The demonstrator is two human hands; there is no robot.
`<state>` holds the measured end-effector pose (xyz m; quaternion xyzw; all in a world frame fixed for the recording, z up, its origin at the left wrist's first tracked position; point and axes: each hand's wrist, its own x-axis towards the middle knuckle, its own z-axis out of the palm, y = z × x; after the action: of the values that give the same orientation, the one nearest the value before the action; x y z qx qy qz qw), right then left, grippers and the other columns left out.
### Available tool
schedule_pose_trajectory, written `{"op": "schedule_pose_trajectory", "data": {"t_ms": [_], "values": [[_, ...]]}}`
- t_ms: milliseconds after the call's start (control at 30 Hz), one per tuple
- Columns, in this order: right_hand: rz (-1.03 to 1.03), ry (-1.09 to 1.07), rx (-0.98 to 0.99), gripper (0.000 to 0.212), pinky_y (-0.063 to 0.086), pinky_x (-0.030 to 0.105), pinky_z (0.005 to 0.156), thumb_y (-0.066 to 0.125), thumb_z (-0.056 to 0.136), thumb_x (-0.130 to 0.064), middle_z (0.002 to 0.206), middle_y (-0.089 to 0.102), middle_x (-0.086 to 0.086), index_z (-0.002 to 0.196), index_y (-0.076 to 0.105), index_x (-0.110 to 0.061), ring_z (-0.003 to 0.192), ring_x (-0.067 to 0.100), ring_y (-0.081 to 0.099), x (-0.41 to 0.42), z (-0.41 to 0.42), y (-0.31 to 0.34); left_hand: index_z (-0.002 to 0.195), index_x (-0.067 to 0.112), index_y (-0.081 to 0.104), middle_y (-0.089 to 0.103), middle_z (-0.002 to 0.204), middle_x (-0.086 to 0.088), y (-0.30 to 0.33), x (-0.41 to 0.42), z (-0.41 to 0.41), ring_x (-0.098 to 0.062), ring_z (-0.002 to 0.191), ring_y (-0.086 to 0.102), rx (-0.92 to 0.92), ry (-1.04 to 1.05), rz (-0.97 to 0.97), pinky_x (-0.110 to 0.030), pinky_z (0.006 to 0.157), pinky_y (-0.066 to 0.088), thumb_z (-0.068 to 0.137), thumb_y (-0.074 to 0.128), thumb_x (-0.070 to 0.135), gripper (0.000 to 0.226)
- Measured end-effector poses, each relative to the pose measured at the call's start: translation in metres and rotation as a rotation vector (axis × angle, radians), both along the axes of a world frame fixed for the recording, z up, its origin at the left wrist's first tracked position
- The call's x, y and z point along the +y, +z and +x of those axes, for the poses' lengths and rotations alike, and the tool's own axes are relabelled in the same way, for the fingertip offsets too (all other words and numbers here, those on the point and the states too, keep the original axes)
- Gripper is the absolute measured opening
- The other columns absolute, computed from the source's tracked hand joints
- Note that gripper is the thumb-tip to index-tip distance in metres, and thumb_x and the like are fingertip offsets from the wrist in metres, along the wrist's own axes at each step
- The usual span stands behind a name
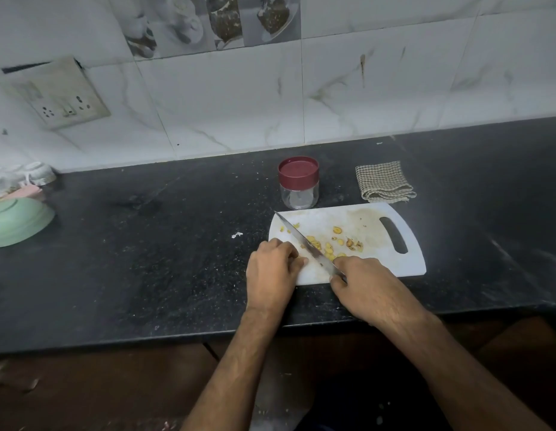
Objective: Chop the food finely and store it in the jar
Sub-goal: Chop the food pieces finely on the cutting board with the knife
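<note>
Yellow sliced food pieces (328, 244) lie scattered flat on the white plastic cutting board (363, 262), most of them just beyond the right hand's fingers (352, 263), a few past the blade near its tip. The long steel knife (304, 242) slants across the board, its handle hidden under those fingers, its tip pointing away and left. The clear glass jar with a maroon screw lid (298, 183) stands upright, lid on, beyond the fingers, behind the board's far edge.
</note>
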<state>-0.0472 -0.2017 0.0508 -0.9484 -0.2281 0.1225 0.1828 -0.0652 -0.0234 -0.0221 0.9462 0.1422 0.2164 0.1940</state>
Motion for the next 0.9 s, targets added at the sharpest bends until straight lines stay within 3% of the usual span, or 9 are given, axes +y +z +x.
{"op": "schedule_pose_trajectory", "data": {"t_ms": [100, 233, 300, 467, 567, 700, 900], "values": [[-0.01, 0.014, 0.033, 0.026, 0.039, 0.018, 0.048, 0.042, 0.106, -0.03, 0.084, 0.051, -0.005, 0.125, 0.056, -0.019, 0.06, 0.008, 0.05, 0.003, -0.005, 0.005, 0.099, 0.018, 0.071, 0.061, 0.096, 0.006, -0.001, 0.001, 0.002, -0.015, 0.093, 0.058, 0.0, -0.008, -0.124, -0.036, 0.083, 0.052, 0.083, 0.08, 0.046, 0.033], [-0.034, 0.013, 0.049, 0.026, 0.037, 0.017, 0.046, 0.04, 0.107, -0.028, 0.085, 0.049, -0.003, 0.125, 0.054, -0.017, 0.054, 0.007, 0.049, 0.003, -0.006, 0.008, 0.119, 0.023, 0.069, 0.061, 0.106, 0.012, 0.0, 0.013, -0.003, -0.012, 0.1, 0.06, -0.043, -0.124, -0.221, -0.045, 0.095, 0.051, 0.087, 0.078, 0.026, 0.033], [-0.052, 0.016, 0.057, 0.025, 0.037, 0.016, 0.046, 0.04, 0.107, -0.027, 0.086, 0.048, -0.002, 0.124, 0.053, -0.016, 0.055, 0.008, 0.049, 0.004, -0.007, 0.009, 0.117, 0.024, 0.072, 0.065, 0.109, 0.014, 0.002, 0.017, -0.001, -0.009, 0.099, 0.062, -0.027, -0.17, -0.249, -0.046, 0.097, 0.05, 0.09, 0.074, 0.017, 0.028], [-0.085, 0.019, 0.075, 0.021, 0.046, 0.019, 0.051, 0.04, 0.106, -0.028, 0.09, 0.051, -0.002, 0.118, 0.053, -0.017, 0.058, 0.01, 0.052, 0.009, -0.012, 0.011, 0.101, 0.016, 0.079, 0.065, 0.097, 0.011, 0.003, 0.013, 0.001, -0.006, 0.089, 0.062, 0.005, -0.163, -0.278, -0.031, 0.089, 0.054, 0.089, 0.076, 0.011, 0.013], [-0.117, 0.02, 0.075, 0.023, 0.055, 0.026, 0.063, 0.041, 0.106, -0.028, 0.096, 0.054, 0.0, 0.121, 0.053, -0.017, 0.062, 0.01, 0.052, 0.01, -0.014, 0.01, 0.092, 0.016, 0.078, 0.067, 0.095, 0.01, -0.006, 0.01, 0.001, -0.003, 0.087, 0.063, -0.071, -0.119, -0.357, -0.026, 0.085, 0.055, 0.086, 0.079, 0.01, 0.009], [-0.165, 0.015, 0.05, 0.025, 0.057, 0.032, 0.069, 0.043, 0.105, -0.026, 0.102, 0.056, 0.004, 0.126, 0.053, -0.017, 0.077, 0.016, 0.058, 0.014, -0.016, 0.009, 0.091, 0.015, 0.077, 0.065, 0.092, 0.009, -0.008, 0.009, 0.002, 0.002, 0.079, 0.06, -0.083, -0.064, -0.43, -0.008, 0.074, 0.046, 0.082, 0.084, 0.015, 0.011], [-0.188, 0.023, 0.013, 0.024, 0.058, 0.036, 0.083, 0.046, 0.103, -0.024, 0.102, 0.061, 0.003, 0.125, 0.054, -0.019, 0.09, 0.018, 0.062, 0.018, -0.018, 0.005, 0.093, 0.017, 0.078, 0.066, 0.094, 0.012, -0.008, 0.012, -0.002, 0.002, 0.085, 0.062, -0.08, -0.06, -0.474, -0.006, 0.076, 0.046, 0.08, 0.087, 0.02, 0.016]]}}
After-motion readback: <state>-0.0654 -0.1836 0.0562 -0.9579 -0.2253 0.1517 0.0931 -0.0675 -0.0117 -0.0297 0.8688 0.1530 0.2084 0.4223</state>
